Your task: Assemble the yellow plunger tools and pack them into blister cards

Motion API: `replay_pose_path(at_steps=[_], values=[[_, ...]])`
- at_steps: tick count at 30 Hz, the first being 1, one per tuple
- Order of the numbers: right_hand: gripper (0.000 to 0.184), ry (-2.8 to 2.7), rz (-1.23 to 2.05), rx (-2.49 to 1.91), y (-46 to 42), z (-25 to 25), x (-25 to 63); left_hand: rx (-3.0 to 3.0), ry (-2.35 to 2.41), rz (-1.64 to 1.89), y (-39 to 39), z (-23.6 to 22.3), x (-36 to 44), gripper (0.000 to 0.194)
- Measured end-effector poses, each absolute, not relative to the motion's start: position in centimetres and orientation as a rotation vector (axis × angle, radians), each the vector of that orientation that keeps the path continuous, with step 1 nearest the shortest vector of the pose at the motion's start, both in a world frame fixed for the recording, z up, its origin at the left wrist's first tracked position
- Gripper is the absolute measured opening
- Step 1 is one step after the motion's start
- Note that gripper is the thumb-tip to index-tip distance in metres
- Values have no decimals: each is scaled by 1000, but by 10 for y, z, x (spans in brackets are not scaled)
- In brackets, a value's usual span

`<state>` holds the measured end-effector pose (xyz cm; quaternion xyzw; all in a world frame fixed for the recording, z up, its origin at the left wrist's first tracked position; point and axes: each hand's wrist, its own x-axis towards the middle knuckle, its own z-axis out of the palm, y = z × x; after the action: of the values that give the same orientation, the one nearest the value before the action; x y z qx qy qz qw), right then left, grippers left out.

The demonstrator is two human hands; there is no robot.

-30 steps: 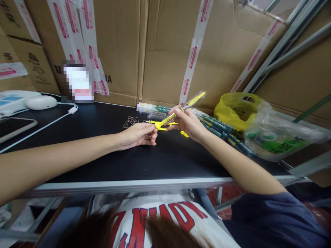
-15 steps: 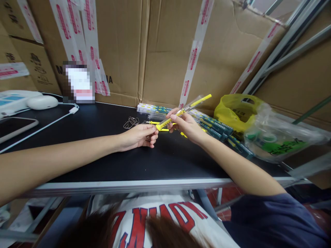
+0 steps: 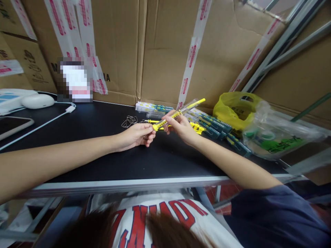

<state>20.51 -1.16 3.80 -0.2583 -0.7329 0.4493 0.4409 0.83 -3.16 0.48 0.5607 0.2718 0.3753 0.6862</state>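
A slim clear tube with yellow fittings (image 3: 160,124) is held slantwise above the black table between both hands. My left hand (image 3: 141,134) pinches its yellow lower end between thumb and fingers. Further up, my right hand (image 3: 181,126) wraps round the tube with the thumb on top. A yellow rod (image 3: 198,103) sticks out of the upper end, with clear film or plastic around it. Behind my hands lie a similar yellow piece (image 3: 153,121), a bundle of bent metal wire hooks (image 3: 129,121) and yellow plastic parts (image 3: 198,128).
Printed narrow boxes (image 3: 216,124) lie at the back right, beside a yellow plastic bag (image 3: 222,108) and a clear bag (image 3: 274,134). At left are a phone (image 3: 15,125), a white cable (image 3: 38,125) and a white rounded device (image 3: 38,101). Cardboard (image 3: 116,51) stands behind the table.
The tube and my hands sit slightly further left in view. The rod's tip is a little lower, and more of the yellow parts behind my right hand shows. Both hands keep their hold.
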Motion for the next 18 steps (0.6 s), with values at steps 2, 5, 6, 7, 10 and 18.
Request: replay_pose_path(at_steps=[2,5,6,7,10,18], values=[[35,-1791,1159,-652,-8,34,205,1272,696,851,-35,8,12,19],[36,-1750,1204,-684,-4,30,205,1336,866,851,-38,13,17,23],[36,-1739,1217,-690,-3,29,205,1380,921,848,-38,13,18,25],[36,-1731,1229,-693,-3,28,205,1444,968,851,-37,14,18,26],[36,-1725,1267,-687,-4,25,203,1714,1043,914,-34,12,14,33],[37,-1688,1379,-695,-12,24,199,2058,1135,1034,-33,5,7,34]])
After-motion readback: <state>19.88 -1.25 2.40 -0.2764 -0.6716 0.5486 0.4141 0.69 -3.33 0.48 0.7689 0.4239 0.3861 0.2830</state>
